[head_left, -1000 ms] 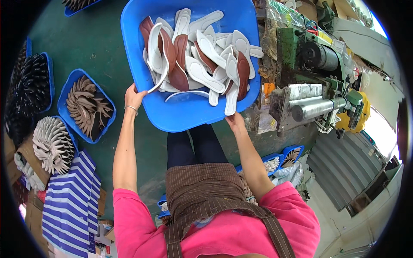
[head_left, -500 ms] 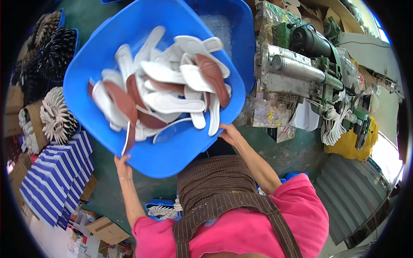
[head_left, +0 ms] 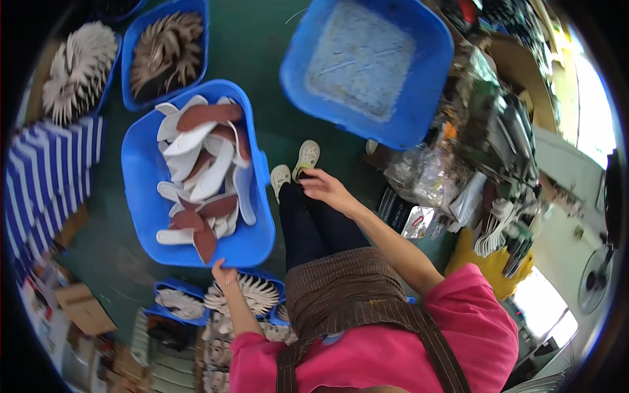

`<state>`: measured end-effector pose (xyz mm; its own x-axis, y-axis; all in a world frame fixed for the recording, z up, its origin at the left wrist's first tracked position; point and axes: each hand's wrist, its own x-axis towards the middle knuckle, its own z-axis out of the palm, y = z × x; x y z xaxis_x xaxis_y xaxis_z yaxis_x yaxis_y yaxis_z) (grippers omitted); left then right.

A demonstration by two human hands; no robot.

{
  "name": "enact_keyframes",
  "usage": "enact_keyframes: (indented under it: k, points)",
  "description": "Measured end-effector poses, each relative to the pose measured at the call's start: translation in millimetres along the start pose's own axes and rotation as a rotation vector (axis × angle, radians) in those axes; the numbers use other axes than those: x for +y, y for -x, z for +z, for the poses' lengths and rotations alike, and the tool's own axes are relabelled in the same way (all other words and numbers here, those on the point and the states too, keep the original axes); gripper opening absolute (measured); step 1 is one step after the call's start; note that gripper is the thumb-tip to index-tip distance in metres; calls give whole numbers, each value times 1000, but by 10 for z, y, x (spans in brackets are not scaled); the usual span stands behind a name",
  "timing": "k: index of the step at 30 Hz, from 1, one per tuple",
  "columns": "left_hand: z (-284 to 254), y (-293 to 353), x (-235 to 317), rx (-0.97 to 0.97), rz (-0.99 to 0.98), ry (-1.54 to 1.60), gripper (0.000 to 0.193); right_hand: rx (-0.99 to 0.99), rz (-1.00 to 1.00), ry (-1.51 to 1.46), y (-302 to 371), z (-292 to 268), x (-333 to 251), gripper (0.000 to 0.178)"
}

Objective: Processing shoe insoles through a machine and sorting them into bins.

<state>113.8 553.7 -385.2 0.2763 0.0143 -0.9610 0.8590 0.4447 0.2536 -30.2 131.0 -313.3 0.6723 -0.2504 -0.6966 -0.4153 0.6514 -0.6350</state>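
Observation:
A large blue plastic tub (head_left: pixel 196 255) stands left of my legs, with white and reddish-brown shoe insoles (head_left: pixel 206 160) heaped loosely in it. At its near edge my left hand (head_left: pixel 225 272) is closed on the rim; the fingertips are partly hidden. My right hand (head_left: pixel 325 188) is off the tub, in the air above my feet, its fingers stretched out and holding nothing. Ahead and to the right is a second blue tub (head_left: pixel 422 85), whose scuffed, whitish bottom shows.
Smaller blue bins with fanned insoles stand far left, among them a bin of brown ones (head_left: pixel 167 56), and near my left arm a bin of white ones (head_left: pixel 180 304). Striped cloth (head_left: pixel 49 183) hangs left. A cluttered machine bench (head_left: pixel 485 131) runs along the right.
The tub of insoles has gone down and left, from in front of me to beside my legs. My right hand has let go of it. The view has turned, showing the second tub fully.

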Motion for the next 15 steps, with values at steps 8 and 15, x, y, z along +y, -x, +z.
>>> enact_keyframes:
  k: [8,15]
  points:
    - [-346,-2025,-551,128,46,555,25,166,456,802,1562,-843,1613,30]
    - [-54,-2331,-578,95,-299,544,46,478,670,679,2044,-826,1712,26]
